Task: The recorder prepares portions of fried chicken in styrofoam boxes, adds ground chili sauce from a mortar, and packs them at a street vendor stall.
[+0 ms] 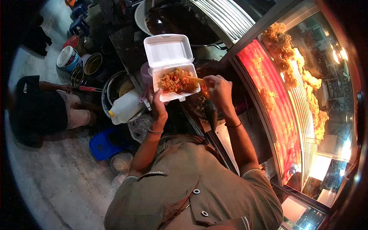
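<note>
My left hand (156, 105) holds an open white foam takeaway box (168, 51) from its lower left side, with the lid raised. Fried chicken pieces coated in red chili (175, 81) lie in the box's lower half. In my right hand (220, 89) is a yellowish flat utensil (196, 80), its far end touching the food. Below that hand stands a dark stone mortar (201, 106) with red chili paste (204, 91) in it, and a dark pestle (212, 113) rests against its near side.
A large wok of dark oil (178, 23) stands ahead. At right is a glass display case with fried chicken (313, 106). To the left are a white plastic jug (126, 106), a metal basin (107, 89), buckets (67, 57), a blue plastic stool (100, 146) and another person (43, 109).
</note>
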The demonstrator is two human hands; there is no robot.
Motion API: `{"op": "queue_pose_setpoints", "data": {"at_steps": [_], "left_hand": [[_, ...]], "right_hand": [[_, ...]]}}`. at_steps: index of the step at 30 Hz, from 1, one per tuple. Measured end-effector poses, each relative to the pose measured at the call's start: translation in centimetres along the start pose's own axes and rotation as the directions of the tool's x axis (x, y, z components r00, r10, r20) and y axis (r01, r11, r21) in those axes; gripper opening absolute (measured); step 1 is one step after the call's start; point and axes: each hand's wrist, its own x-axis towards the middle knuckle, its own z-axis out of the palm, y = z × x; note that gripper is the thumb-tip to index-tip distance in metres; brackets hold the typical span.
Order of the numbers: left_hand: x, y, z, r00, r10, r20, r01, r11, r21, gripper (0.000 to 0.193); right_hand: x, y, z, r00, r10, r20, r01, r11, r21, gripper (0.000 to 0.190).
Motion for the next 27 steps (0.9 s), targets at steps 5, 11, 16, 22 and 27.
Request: {"op": "queue_pose_setpoints", "data": {"at_steps": [5,11,16,22,27], "left_hand": [[0.8,-2.0,-0.7,0.999,0.0,-0.05,0.0,1.0,0.001,0.037],[-0.4,1.4,0.0,0.999,0.002,-0.047,-0.004,0.999,-0.041,0.036],[0.3,1.3,-0.9,0.997,0.038,-0.062,-0.037,0.999,0.015,0.036],[0.4,0.6,-0.8,0.999,-0.041,-0.01,0.041,0.999,-0.019,0.035],[1.0,-1.8,-1.0,0.996,-0.089,0.01,0.089,0.995,-0.043,0.032]], "right_hand": [[-1.8,5.2,-0.1,0.966,0.146,-0.214,-0.186,0.966,-0.178,0.021],[-3.9,12.3,5.9,0.94,0.341,-0.019,-0.331,0.895,-0.299,0.028],[-2.5,13.8,6.0,0.899,0.429,0.089,-0.438,0.865,0.245,0.021],[-1.0,3.6,1.7,0.911,0.397,0.111,-0.406,0.822,0.399,0.021],[-1.0,-2.6,0.8,0.94,-0.151,-0.307,0.05,0.949,-0.311,0.021]]}}
